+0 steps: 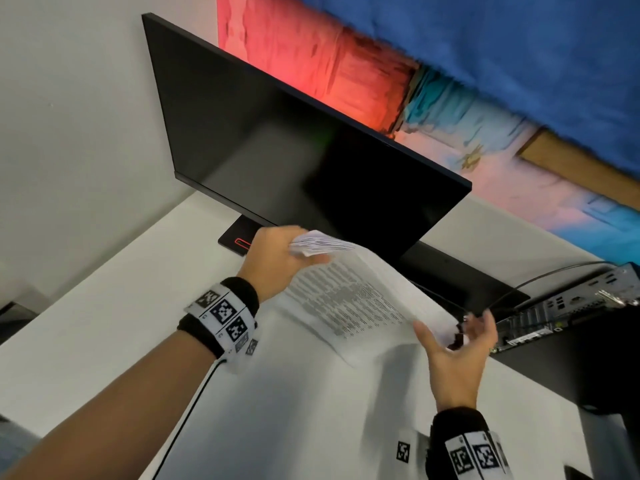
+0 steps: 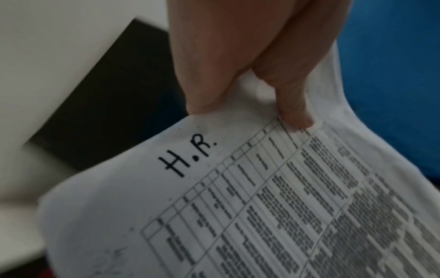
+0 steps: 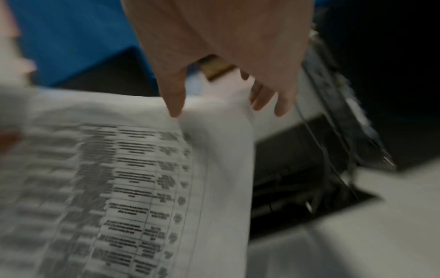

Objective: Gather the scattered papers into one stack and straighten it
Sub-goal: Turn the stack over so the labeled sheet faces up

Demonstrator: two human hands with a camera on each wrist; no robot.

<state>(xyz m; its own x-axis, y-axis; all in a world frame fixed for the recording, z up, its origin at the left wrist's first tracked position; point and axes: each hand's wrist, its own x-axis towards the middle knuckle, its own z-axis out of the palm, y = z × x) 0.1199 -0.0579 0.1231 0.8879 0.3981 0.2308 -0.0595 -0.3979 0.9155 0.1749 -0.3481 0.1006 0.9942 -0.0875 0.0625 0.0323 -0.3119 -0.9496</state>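
Printed papers (image 1: 349, 299) bunched, lifted off desk; edges uneven

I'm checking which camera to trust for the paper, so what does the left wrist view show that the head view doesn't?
Only the left wrist view shows the handwritten "H.R." on the paper's corner and the left hand pinching that paper. Only the head view shows the monitor, the white table, the computer box and the right hand, fingers spread at the paper's other end. Both show the printed paper lifted off the table.
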